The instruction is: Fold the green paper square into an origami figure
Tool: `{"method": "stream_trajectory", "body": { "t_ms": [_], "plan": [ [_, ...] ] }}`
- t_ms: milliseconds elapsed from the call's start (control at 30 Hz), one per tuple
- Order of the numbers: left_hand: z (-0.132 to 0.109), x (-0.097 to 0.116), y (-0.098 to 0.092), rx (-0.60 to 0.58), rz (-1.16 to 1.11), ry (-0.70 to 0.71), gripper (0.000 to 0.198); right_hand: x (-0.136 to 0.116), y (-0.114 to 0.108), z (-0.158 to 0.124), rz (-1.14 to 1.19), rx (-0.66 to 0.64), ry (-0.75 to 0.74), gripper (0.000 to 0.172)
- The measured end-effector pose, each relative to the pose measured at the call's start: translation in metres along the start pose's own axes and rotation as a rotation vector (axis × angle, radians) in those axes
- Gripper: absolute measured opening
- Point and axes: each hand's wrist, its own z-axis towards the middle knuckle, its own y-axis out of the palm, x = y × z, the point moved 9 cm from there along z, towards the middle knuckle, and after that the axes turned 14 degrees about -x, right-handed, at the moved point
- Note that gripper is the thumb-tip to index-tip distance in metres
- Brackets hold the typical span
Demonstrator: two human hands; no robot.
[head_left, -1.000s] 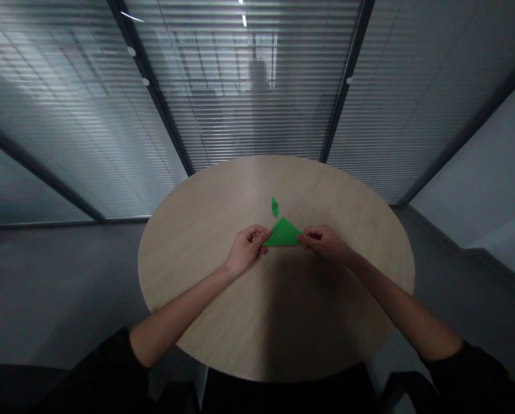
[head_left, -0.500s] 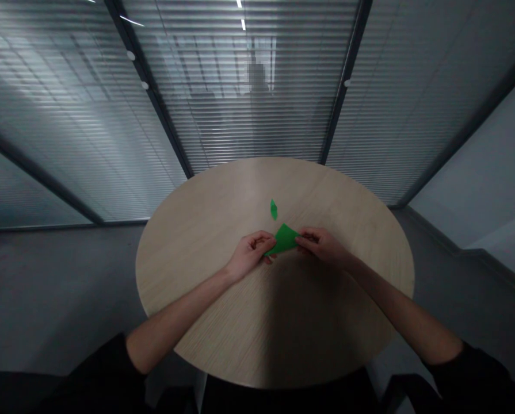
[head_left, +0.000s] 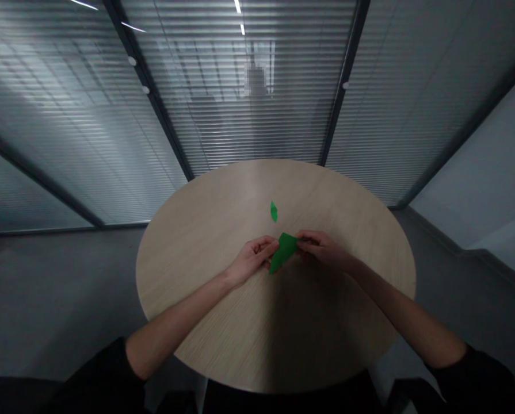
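Observation:
Between my two hands is a folded piece of green paper (head_left: 284, 250), held just over the table, with one pointed corner hanging toward me. My left hand (head_left: 257, 256) pinches its left edge between thumb and fingers. At the right edge my right hand (head_left: 318, 248) grips the paper with thumb and fingertips. A smaller green folded paper piece (head_left: 274, 211), narrow and pointed at its ends, lies on the table just beyond my hands.
The round wooden table (head_left: 188, 241) stands in front of me. Behind it rises a glass partition with blinds (head_left: 257, 135) and dark frame posts. A pale wall (head_left: 481, 167) is on the right.
The green paper has turned between my hands, so its lower corner now points down toward me and its outline is narrower. The small green piece lies where it was.

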Motion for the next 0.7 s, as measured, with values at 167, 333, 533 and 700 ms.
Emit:
{"method": "stream_trajectory", "body": {
  "t_ms": [167,333,533,700],
  "plan": [
    [-0.0003,0.0029,0.0025,-0.022,-0.007,0.010,0.053,0.0012,0.0015,-0.0002,0.087,-0.007,0.000,0.025],
    [0.0002,0.0034,0.0058,-0.061,-0.045,0.028,0.053,0.0031,0.0017,-0.0004,0.153,-0.005,0.021,0.024],
    [0.0013,0.0017,0.0080,-0.098,-0.069,0.034,0.052,0.0072,-0.0002,0.0001,0.190,0.001,0.032,0.025],
    [0.0011,0.0028,0.0082,-0.097,-0.066,0.034,0.054,0.0051,0.0002,-0.0005,0.189,-0.008,0.018,0.023]
  ]
}}
